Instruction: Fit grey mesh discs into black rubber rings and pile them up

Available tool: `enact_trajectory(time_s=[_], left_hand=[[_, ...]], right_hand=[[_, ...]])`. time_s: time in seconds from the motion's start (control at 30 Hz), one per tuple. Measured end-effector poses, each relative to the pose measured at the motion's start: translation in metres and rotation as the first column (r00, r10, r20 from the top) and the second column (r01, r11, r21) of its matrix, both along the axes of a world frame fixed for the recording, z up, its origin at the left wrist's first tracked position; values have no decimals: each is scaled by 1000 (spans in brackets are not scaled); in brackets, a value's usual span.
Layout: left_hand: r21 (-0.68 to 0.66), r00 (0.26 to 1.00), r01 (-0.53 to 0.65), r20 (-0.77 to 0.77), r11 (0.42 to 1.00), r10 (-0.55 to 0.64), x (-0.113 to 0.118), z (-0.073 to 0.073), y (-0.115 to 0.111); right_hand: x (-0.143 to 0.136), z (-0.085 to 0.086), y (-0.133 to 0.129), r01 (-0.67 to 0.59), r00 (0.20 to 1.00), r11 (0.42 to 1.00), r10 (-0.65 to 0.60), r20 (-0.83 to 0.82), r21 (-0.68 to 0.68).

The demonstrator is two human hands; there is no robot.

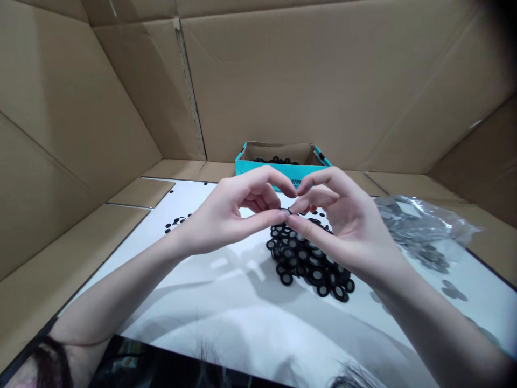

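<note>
A small black ring with a pale grey disc (285,210) in its middle is pinched between my two hands, above the table. My left hand (250,207) has its thumb against the ring's near left edge, fingers curled behind. My right hand (337,210) presses its thumb on the right edge, its index finger arched above. Both index fingertips nearly meet over the piece. Below and behind my right hand lies a heap of similar black rings with grey centres (302,256); my right hand and wrist hide part of it.
A turquoise cardboard box (262,167) with black pieces inside stands at the back. To the right, a clear plastic bag (428,221) lies with grey discs in and beside it. Loose black pieces (176,221) lie left on the white tabletop (226,302). Cardboard walls (307,81) surround it.
</note>
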State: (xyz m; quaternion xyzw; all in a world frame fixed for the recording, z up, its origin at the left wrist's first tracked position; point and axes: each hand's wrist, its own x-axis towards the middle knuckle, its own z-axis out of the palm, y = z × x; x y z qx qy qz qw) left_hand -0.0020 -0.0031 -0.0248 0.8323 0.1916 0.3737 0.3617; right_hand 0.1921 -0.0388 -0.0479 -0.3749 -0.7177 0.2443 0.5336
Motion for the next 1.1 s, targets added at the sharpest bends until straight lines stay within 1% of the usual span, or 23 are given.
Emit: enact_trajectory(time_s=[0.13, 0.2, 0.37, 0.47, 0.53, 0.7, 0.77, 0.87, 0.93, 1.0, 1.07, 1.1], left_hand=[[-71, 999, 44, -7, 997, -45, -1, -1, 2], [-96, 998, 60, -3, 994, -60, -1, 0, 3], [-84, 998, 28, 50, 996, -24, 2, 0, 0], [-97, 996, 0, 89, 995, 9, 4, -1, -1], [-122, 996, 5, 92, 992, 6, 4, -2, -1], [-186, 994, 54, 106, 981, -34, 3, -2, 1], [-190, 994, 47, 107, 981, -27, 2, -2, 2], [-177, 994, 25, 107, 984, -6, 2, -2, 2], [-169, 994, 29, 109, 985, -10, 2, -2, 2], [-164, 994, 36, 104, 986, -19, 3, -3, 2], [-154, 995, 40, 94, 987, -26, 4, -4, 3], [-148, 996, 40, 87, 988, -27, 5, -4, 3]], right_hand=[[0, 0, -2, 6, 1000, 1000, -6, -8, 7], [0, 1, -3, 30, 999, 999, -31, 11, 28], [-2, 1, -3, 60, 995, 992, -68, 76, 107], [-4, -2, -3, 73, 995, 986, -82, 52, 153], [-5, -4, -4, 91, 995, 982, -96, 23, 168], [-8, -3, -7, 133, 988, 981, -120, -101, 139], [-4, 1, -9, 167, 983, 977, -155, -100, 132], [18, 3, -16, 285, 958, 946, -281, -52, 154], [47, -2, -20, 392, 914, 904, -403, 37, 172], [85, -14, -25, 490, 810, 833, -544, 218, 257], [123, -32, -28, 543, 693, 777, -628, 353, 317], [140, -41, -30, 532, 658, 792, -609, 444, 298]])
